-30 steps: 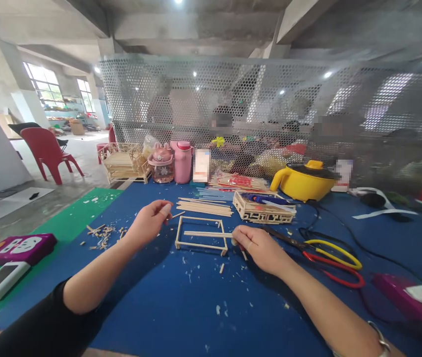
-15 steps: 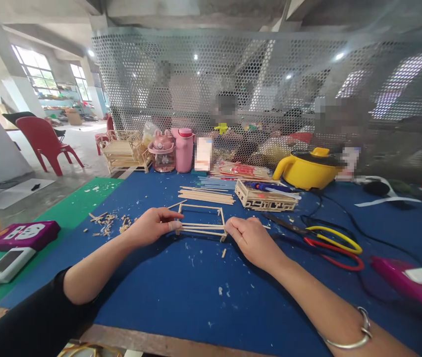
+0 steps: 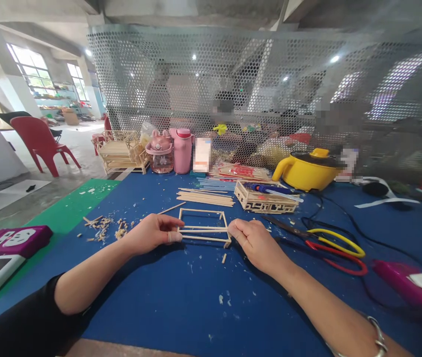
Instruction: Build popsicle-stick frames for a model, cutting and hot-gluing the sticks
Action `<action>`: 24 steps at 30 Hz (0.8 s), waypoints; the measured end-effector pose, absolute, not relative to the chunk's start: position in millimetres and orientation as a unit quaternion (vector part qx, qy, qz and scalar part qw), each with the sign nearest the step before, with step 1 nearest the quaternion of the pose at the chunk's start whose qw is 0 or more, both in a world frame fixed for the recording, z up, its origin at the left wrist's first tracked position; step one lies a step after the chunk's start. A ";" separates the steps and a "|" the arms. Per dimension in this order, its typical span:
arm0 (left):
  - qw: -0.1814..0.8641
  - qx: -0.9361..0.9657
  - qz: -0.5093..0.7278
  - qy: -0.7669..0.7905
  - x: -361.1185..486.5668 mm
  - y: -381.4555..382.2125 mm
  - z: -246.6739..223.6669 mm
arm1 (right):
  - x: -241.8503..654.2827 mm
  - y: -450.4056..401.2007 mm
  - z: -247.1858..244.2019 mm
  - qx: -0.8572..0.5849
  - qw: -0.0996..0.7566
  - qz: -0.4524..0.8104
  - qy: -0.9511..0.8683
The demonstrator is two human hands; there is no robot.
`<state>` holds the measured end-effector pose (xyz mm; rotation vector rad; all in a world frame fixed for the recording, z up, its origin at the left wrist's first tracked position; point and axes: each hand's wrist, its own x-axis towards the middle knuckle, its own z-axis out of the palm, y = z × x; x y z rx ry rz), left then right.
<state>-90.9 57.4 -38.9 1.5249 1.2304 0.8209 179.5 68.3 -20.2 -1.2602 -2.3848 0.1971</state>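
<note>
Rectangular pale-wood frame (image 3: 205, 238), opposite ends pinched: left hand (image 3: 155, 232), right hand (image 3: 257, 240) (fitting slim wooden crossbars (image 3: 203, 230), I'd judge; alignment next).

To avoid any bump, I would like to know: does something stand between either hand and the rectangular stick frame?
Nothing visible does: the left hand and right hand are at opposite ends of the stick frame. The wood offcut lies on its near side and the scissors to the right, neither in between.

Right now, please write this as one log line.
left hand: at left end of wooden frame | right hand: at its right end, pinching thin sticks
</note>
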 end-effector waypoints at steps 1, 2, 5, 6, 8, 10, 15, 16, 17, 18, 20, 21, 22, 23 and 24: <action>0.481 0.632 0.328 0.512 -89.8 55.5 -37.4 | 179.3 68.5 -20.8 -0.455 0.215 0.067 -0.861; 0.477 0.634 0.319 0.519 -88.7 53.7 -36.4 | 179.4 68.6 -21.4 -0.456 0.211 0.067 -0.862; 0.470 0.622 0.317 0.540 -86.0 49.9 -36.6 | 181.3 69.0 -21.9 -0.457 0.201 0.079 -0.863; 0.471 0.618 0.326 0.538 -85.6 49.6 -37.7 | 182.3 69.1 -21.6 -0.455 0.204 0.084 -0.863; 0.474 0.619 0.350 0.519 -85.4 49.9 -40.0 | 184.3 69.2 -20.6 -0.448 0.224 0.088 -0.861; 0.480 0.628 0.359 0.496 -85.9 50.6 -41.0 | 185.2 69.3 -19.9 -0.440 0.244 0.089 -0.860; 0.500 0.620 0.322 0.511 -85.8 48.7 -33.9 | 182.2 70.2 -21.8 -0.433 0.242 0.082 -0.865; 0.502 0.612 0.318 0.522 -85.3 47.9 -32.3 | 181.3 70.4 -22.2 -0.434 0.238 0.075 -0.866; 0.502 0.604 0.315 0.532 -84.7 47.4 -31.1 | 180.5 70.5 -22.4 -0.435 0.232 0.068 -0.867; 0.499 0.599 0.316 0.541 -84.3 47.1 -30.5 | 180.0 70.3 -22.2 -0.435 0.225 0.062 -0.870; 0.489 0.595 0.319 0.553 -83.8 47.4 -31.1 | 179.7 69.1 -20.8 -0.435 0.208 0.052 -0.875; 0.482 0.598 0.319 0.556 -83.8 47.8 -31.9 | 179.8 68.0 -19.7 -0.436 0.202 0.047 -0.876; 0.471 0.604 0.320 0.558 -84.0 48.3 -32.9 | 180.0 66.6 -18.4 -0.438 0.199 0.043 -0.875; 0.457 0.613 0.320 0.559 -84.3 48.8 -33.8 | 180.3 65.0 -17.0 -0.441 0.197 0.038 -0.875; 0.440 0.624 0.320 0.561 -84.6 49.0 -34.4 | 180.5 63.3 -15.7 -0.443 0.198 0.033 -0.874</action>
